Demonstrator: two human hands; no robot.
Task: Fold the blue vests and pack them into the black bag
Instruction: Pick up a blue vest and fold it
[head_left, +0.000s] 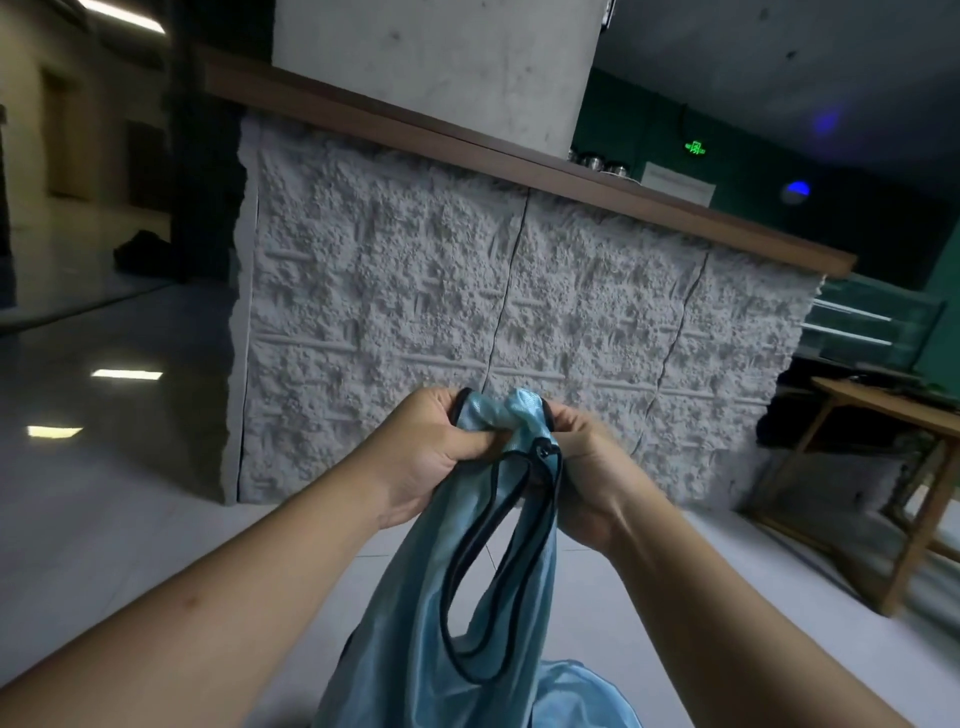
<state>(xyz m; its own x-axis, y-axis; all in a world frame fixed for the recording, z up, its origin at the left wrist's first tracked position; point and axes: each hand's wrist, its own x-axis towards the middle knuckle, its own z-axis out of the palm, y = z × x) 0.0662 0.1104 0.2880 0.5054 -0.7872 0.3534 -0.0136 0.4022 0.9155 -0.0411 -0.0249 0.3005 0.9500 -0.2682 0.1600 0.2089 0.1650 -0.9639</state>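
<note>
A light blue vest (415, 623) with black trim hangs in front of me, held up by its bunched top. My left hand (431, 447) grips the left side of the bunched fabric. My right hand (587, 462) grips the right side, close beside the left. A black-edged opening of the vest loops down between my forearms. More blue fabric (576, 691) lies below at the bottom edge. The black bag cannot be picked out here.
A rough white stone-textured counter (467, 312) with a wooden top stands straight ahead. A wooden table (904, 415) is at the right. A dark heap (140, 249) lies on the glossy tiled floor (104, 415) far left.
</note>
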